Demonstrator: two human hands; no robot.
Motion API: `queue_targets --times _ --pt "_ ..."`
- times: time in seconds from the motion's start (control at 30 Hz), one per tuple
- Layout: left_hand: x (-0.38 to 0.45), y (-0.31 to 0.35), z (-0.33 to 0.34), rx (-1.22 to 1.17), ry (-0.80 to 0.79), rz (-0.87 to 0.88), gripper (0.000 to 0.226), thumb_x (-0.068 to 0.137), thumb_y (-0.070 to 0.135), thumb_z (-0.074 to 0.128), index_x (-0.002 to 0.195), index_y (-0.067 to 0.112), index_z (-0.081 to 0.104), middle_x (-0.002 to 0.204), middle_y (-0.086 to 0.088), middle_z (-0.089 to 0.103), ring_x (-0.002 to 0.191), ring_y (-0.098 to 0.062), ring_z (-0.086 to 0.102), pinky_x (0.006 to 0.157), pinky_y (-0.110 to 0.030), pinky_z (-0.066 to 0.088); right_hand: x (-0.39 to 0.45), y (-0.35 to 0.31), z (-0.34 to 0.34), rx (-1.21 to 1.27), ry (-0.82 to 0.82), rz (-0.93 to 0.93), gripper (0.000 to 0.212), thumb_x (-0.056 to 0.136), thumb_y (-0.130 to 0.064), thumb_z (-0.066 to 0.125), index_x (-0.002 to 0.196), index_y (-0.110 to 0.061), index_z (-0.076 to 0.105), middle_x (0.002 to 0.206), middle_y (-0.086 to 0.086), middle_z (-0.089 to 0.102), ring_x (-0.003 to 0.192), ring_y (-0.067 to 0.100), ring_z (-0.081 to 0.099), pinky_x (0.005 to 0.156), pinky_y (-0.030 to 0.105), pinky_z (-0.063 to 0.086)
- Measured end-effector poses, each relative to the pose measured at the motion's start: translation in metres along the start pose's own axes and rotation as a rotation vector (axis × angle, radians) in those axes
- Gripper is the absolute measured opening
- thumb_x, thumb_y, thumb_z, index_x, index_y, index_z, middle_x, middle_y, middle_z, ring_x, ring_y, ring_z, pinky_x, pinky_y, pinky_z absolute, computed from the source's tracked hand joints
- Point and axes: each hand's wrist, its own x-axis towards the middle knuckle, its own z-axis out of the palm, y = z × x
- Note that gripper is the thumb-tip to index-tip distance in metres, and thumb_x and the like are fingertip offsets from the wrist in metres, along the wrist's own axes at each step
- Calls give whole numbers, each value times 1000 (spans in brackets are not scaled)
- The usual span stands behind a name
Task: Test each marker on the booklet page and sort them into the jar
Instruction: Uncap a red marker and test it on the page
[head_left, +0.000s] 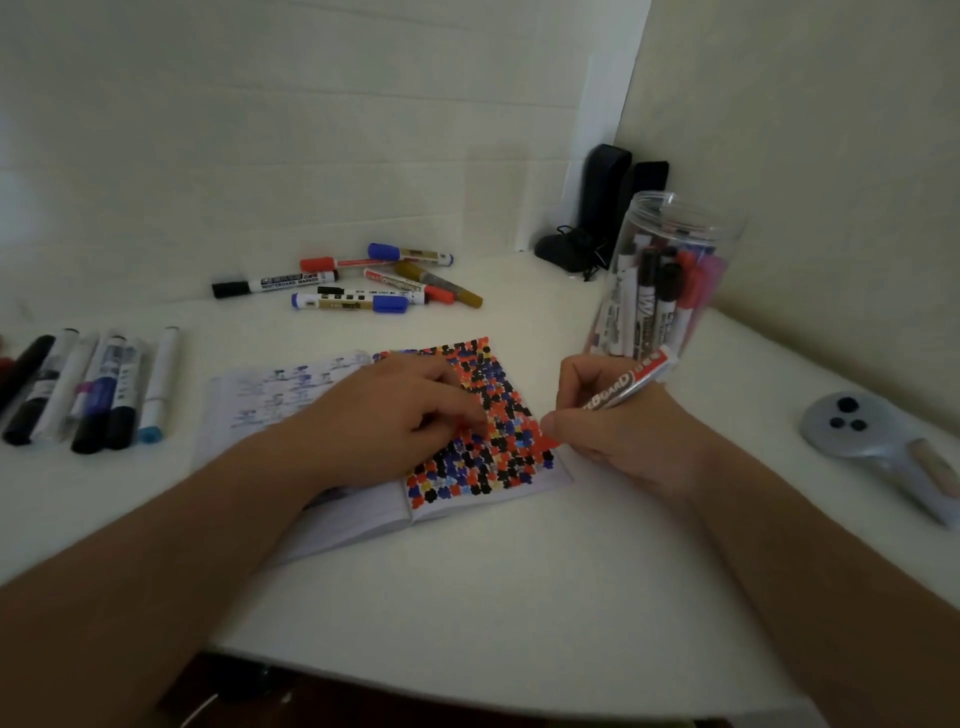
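The right hand (618, 431) pinches a red whiteboard marker (631, 384) in a writing grip, tip down at the right edge of the booklet page (493, 415), which is already crowded with red, blue, black and yellow blots; the left hand (395, 415) lies flat on the page with fingers loosely curled, pinning it and holding nothing. The likeliest slip is a mark running off the paper onto the white table (467, 597), since the tip sits right at the page margin (hardly any blank paper is left there). A dragging palm could also smear fresh ink. The clear jar (670, 275), part full of markers, stands just behind the right hand, so a careless lift of the barrel might knock it. Untested markers lie in a loose pile (374, 280) at the back and a row (88, 389) to the left, well apart from the jar; a grey handheld device (857, 431) rests at the right.
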Motion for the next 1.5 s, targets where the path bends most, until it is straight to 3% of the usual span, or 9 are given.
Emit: queue_targets --times 0.13,0.3,0.37,0.5,0.8,1.0,1.13,1.4,1.5 --pt "0 0 0 -46 -33 -41 24 93 47 59 115 54 69 110 25 54 104 3 49 86 -25 43 -1 -1 2 -98 24 20 29 78 -8 73 64 -1 48 55 16 50 51 22 41 47 26 35" --pt "1 -1 1 -72 -49 -39 40 81 70 51 115 57 67 111 26 54 106 3 52 89 -31 49 0 0 5 -176 92 14 30 77 0 69 64 2 42 56 29 46 49 20 42 47 25 34" --pt "1 -2 1 -87 -45 -35 40 80 71 53 114 57 67 111 24 55 105 2 53 88 -33 51 0 -1 7 -186 99 15 31 79 5 67 63 3 41 59 34 45 48 20 41 46 25 33" --pt "1 -1 1 -109 -43 -40 40 79 71 54 114 57 67 111 23 55 104 1 54 88 -36 52 1 0 8 -188 98 26 32 80 6 68 61 -1 43 54 20 48 44 19 40 44 23 33" --pt "2 -2 0 -87 -68 -55 43 78 74 51 116 58 65 113 24 54 107 0 52 89 -36 50 1 0 9 -274 82 8 31 78 1 69 64 3 41 57 13 43 51 17 39 45 23 32" --pt "2 -3 1 -102 -58 -55 41 79 72 54 114 58 67 112 24 54 106 1 52 89 -33 50 1 -1 7 -206 95 25 29 75 -7 67 63 -1 41 58 20 43 54 22 39 46 24 32" --pt "1 -4 2 -88 -59 -53 39 79 72 55 114 59 66 111 24 54 106 0 52 89 -34 50 1 -2 8 -222 81 23 34 81 3 70 61 -3 43 61 33 45 53 23 42 47 26 35" --pt "2 -4 2 -83 -56 -46 28 87 59 67 115 57 67 112 22 54 104 1 52 88 -31 49 2 -2 10 -281 93 8 30 71 -12 66 61 -3 40 65 31 41 57 23 38 51 28 32" --pt "2 -5 1 -84 -51 -46 28 87 59 67 115 57 67 111 22 54 104 1 52 87 -30 49 1 -1 8 -211 100 23 30 76 -5 66 62 -2 40 60 29 42 56 23 40 51 29 33"
